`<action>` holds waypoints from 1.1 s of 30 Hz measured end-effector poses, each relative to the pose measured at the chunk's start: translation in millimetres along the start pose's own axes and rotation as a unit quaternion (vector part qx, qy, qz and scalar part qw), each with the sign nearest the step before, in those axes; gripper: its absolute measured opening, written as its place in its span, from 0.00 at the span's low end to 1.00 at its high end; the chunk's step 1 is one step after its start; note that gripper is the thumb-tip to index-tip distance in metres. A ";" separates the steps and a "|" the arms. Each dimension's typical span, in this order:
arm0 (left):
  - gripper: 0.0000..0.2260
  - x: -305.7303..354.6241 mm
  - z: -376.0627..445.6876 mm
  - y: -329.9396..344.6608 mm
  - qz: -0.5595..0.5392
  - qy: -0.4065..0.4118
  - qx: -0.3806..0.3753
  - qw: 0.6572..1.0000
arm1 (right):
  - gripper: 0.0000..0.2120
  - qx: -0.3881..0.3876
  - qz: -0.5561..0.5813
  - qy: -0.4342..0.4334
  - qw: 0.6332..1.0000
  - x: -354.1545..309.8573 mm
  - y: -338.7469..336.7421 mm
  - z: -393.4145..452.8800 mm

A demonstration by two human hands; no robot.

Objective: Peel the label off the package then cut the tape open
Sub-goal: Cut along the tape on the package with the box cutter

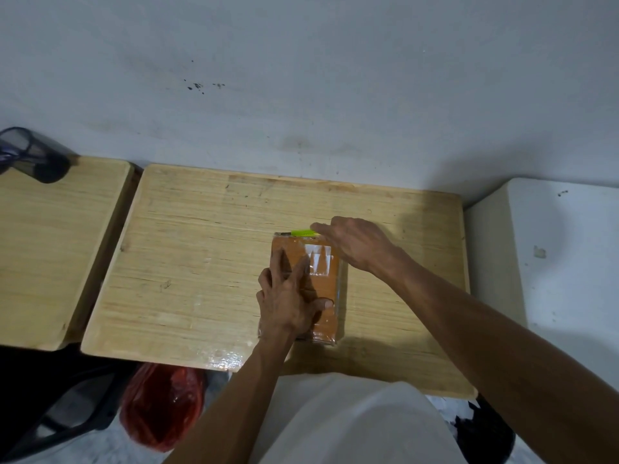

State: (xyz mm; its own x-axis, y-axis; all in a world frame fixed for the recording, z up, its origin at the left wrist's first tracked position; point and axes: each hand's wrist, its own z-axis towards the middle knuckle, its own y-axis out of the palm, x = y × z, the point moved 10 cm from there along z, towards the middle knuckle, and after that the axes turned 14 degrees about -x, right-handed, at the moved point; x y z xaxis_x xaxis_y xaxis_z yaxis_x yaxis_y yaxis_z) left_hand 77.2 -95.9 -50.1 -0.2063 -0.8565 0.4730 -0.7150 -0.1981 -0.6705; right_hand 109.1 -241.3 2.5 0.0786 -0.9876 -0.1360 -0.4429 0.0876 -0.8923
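Note:
A brown cardboard package [326,286] wrapped in clear tape lies on the wooden table [201,262], a little right of centre. Torn white remains of a label [318,259] show on its top near the far end. My left hand [288,303] lies flat on the package with fingers spread, pressing it down. My right hand [355,244] reaches over the package's far right corner, its fingertips on the handle of a yellow-green utility knife [301,233] that lies along the package's far edge. Whether the fingers are closed around the knife is hidden.
A second wooden table [50,249] stands to the left with a dark mesh holder [33,155] at its back. A white surface [552,256] is on the right. A red plastic bag [160,406] sits on the floor below the table's front edge. A wall is close behind.

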 end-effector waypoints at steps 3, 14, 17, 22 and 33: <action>0.45 0.9 0.0 -1.3 0.007 -0.009 0.002 1.000 | 0.21 -0.005 -0.011 0.006 1.000 5.5 0.0 -5.9; 0.43 6.0 -2.5 -4.3 0.019 -0.015 0.005 1.000 | 0.18 0.026 0.028 0.028 0.999 35.9 4.6 -39.5; 0.43 6.2 -2.6 -4.6 0.022 -0.016 0.004 1.000 | 0.19 0.032 0.010 0.045 0.998 38.3 3.4 -43.7; 0.43 4.0 -2.9 -4.2 0.023 -0.026 0.002 0.999 | 0.20 0.012 -0.003 0.049 0.999 26.8 3.8 -35.8; 0.41 3.6 -5.2 -7.0 0.024 -0.034 0.010 0.999 | 0.13 0.001 0.054 0.076 0.996 70.9 6.1 -68.3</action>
State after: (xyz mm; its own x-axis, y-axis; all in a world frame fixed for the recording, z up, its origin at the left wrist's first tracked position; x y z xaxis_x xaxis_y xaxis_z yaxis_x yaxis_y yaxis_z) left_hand 78.0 -95.1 -40.7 -0.1944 -0.8953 0.4009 -0.6912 -0.1650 -0.7036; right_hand 51.0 -319.8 16.9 -0.1066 -0.9805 -0.1649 -0.4403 0.1952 -0.8764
